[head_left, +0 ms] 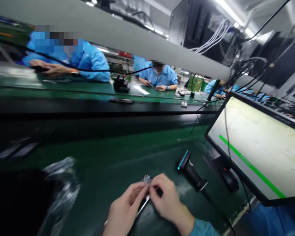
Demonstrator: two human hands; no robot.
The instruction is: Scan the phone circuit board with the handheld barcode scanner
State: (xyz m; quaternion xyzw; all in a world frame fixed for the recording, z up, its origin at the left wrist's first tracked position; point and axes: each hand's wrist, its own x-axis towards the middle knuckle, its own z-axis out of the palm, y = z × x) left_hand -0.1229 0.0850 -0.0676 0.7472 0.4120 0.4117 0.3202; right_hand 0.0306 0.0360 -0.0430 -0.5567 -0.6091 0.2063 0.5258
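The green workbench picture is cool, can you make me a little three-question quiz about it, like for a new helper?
1. True or false: the left hand and the right hand are far apart.
2. Which colour is the bar on the monitor? A red, B green, C purple.
3. Fill in: the scanner lies nearer the ___ hand.

Key: 1 false, they are close together at a slim device; 2 B; 3 right.

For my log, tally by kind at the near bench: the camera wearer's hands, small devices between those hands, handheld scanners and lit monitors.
Hands: 2 (left hand, right hand)
Small device, partly hidden by the fingers: 1
Handheld scanner: 1
Lit monitor: 1
Total: 5
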